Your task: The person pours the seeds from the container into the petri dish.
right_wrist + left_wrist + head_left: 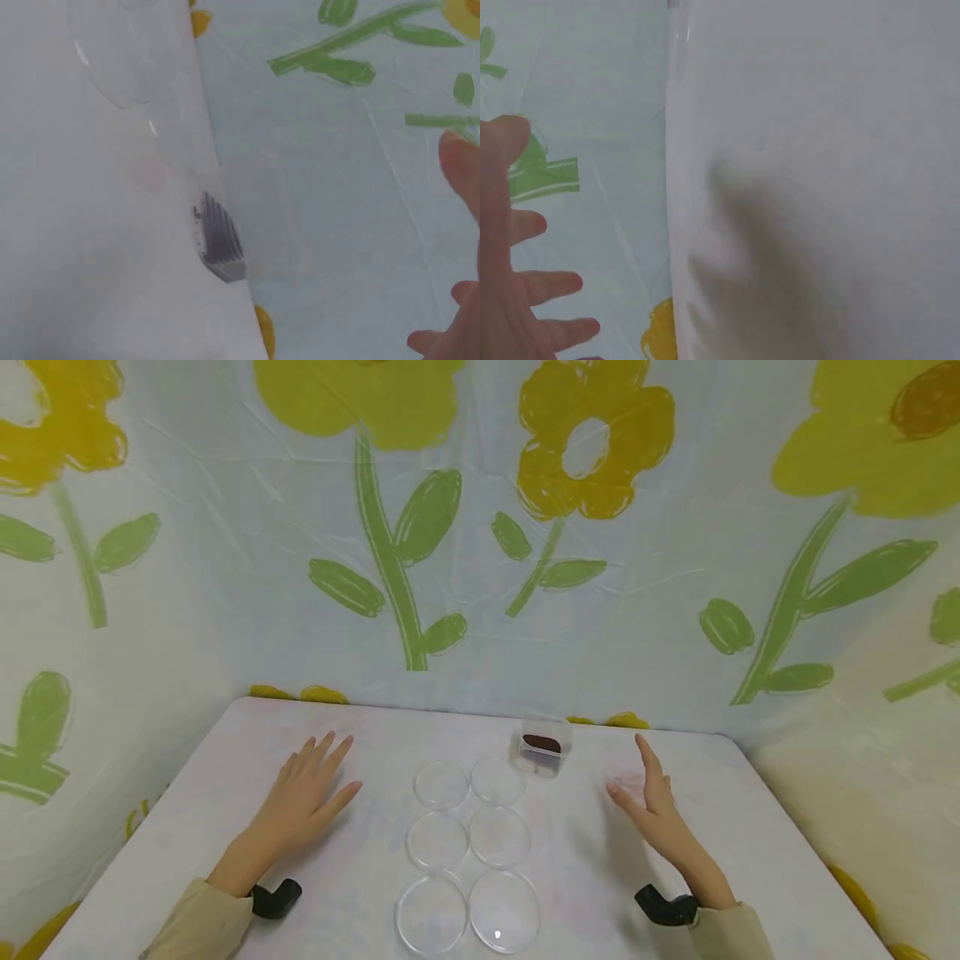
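Note:
Several clear round shallow dishes [437, 841] lie in two columns on the white table between the hands. Behind the right column stands a clear square box [536, 766] with something dark brown in it. To the left of the dishes, my left hand [303, 793] is held over the table, fingers spread and holding nothing. Its fingers [551, 286] reach in from the left edge of the left wrist view. My right hand [656, 810], on the other side, has its thumb and index finger wide apart and nothing in it. In the right wrist view, the box's dark, ribbed-looking side [221, 236] shows by the table edge.
The white table [360, 877] ends at the back against a pale hanging cloth [480, 652] printed with yellow flowers and green leaves. The cloth also closes in both sides. Black curved pieces [276, 899] sit at both wrists beside the beige sleeves [198, 922].

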`<state>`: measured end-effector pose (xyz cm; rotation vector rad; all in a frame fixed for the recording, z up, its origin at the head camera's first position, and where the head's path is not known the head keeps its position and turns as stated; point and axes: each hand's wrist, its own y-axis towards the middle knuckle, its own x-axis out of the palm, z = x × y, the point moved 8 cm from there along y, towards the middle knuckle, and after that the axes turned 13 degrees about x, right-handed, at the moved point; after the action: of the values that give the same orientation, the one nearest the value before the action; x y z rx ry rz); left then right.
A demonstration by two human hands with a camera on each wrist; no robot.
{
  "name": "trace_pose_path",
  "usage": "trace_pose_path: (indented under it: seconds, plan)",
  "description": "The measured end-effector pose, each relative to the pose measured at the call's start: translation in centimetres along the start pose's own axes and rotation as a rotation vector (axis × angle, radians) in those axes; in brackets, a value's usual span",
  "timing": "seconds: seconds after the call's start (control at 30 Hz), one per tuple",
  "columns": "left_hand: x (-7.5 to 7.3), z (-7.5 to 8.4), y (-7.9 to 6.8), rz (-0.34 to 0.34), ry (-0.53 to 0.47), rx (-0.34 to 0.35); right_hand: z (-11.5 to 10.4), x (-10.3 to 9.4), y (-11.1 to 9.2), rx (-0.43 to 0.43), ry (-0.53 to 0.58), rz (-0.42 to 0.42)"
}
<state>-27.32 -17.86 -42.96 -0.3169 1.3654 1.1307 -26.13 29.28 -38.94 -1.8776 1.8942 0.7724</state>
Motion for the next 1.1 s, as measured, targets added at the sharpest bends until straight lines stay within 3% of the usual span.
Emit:
trace_pose_path:
  seconds: [0.2, 0.37, 0.53, 0.73, 0.83, 0.97, 1.1]
  plan:
    - [0.5, -0.5, 1.9, 0.090, -0.137, 0.030, 1.5, 0.0, 2.5, 0.118, 0.309, -0.059]
    - [2.3, -1.0, 3.6, 0.087, -0.332, -0.014, 2.1, 1.1, 4.1, 0.166, 0.529, -0.057]
    - [4.0, -1.0, 5.3, 0.106, -0.518, -0.045, 2.5, 2.4, 6.2, 0.174, 0.672, -0.023]
    - [5.5, -0.6, 7.5, 0.190, -0.607, -0.016, 2.0, 3.8, 7.7, 0.254, 0.775, 0.009]
    - [5.1, 0.6, 8.3, 0.222, -0.695, -0.022, 2.1, 4.7, 8.3, 0.282, 0.898, 0.034]
    - [4.9, 1.9, 8.9, 0.249, -0.824, -0.021, 3.9, 6.4, 9.7, 0.277, 1.070, 0.108]
    - [7.0, 1.5, 9.0, 0.236, -0.870, -0.017, 5.2, 7.9, 10.2, 0.289, 1.003, 0.137]
